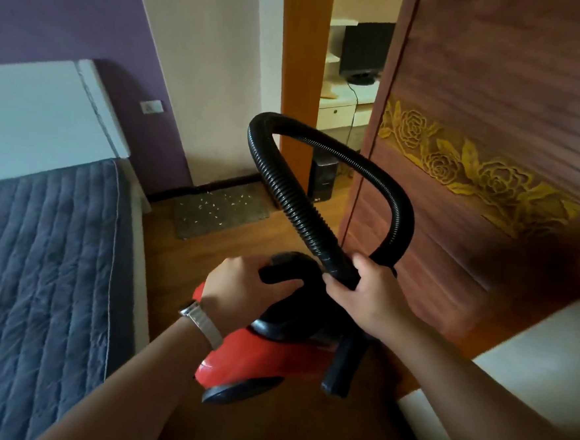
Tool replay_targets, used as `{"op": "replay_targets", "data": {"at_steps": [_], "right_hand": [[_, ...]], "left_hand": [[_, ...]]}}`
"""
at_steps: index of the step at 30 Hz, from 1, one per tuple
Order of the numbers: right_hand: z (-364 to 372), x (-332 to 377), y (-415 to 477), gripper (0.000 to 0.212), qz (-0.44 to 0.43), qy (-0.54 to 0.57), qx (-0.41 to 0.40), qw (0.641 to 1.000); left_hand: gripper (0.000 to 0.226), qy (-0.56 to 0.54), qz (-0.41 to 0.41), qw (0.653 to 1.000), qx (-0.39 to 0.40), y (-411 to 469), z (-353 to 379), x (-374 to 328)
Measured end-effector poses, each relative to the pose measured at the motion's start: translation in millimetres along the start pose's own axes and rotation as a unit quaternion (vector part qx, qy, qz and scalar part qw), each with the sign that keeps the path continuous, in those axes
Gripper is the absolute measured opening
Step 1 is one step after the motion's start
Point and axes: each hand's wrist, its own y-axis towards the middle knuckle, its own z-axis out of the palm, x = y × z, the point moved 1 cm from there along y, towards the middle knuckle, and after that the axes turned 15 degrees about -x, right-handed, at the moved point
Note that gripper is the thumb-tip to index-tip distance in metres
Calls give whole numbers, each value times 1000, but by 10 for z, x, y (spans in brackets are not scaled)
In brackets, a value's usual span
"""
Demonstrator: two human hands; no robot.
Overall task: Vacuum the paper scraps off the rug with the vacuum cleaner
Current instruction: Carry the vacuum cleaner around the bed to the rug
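Observation:
A small red vacuum cleaner (261, 358) with a black top hangs above the wooden floor in front of me. My left hand (242, 292), with a watch on the wrist, grips its black carrying handle (279, 274). My right hand (365, 294) is closed around the black ribbed hose (316, 218), which loops up and back down; its black nozzle end (340, 371) points down beside the body. Farther off, a grey rug (220, 211) lies by the wall, sprinkled with several white paper scraps (214, 204).
A bed with a grey quilt (44, 271) and white headboard fills the left. A carved wooden wardrobe (491, 165) stands on the right. An open doorway (343, 120) behind the rug shows a monitor and desk. A strip of wooden floor (190, 257) runs from me to the rug.

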Motion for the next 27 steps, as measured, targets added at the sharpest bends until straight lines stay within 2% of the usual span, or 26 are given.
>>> {"op": "replay_targets", "data": {"at_steps": [3,7,11,15,18,23,27], "right_hand": [[247,-97,514,14,-11,16,25,1000],[586,-290,1195,22,-25,49,69,996],[870,-464,1996,22,-32,55,116,991],[1046,-534,2775,23,-45,76,158,983],[1192,-526,3341,21,-76,87,175,978],[1433,-378,3991,22,-118,98,204,967],[1753,-283,4323,26,-166,89,235,954]], "left_hand": [[52,13,-27,999,-22,396,133,142],[58,43,-82,995,-41,917,418,286],[45,81,-128,987,-46,1511,703,312],[30,72,-169,981,-61,2069,853,242],[28,68,-195,975,-80,2457,906,216],[37,83,-229,962,-123,2965,917,306],[26,73,-252,955,-140,3316,925,506]]}}
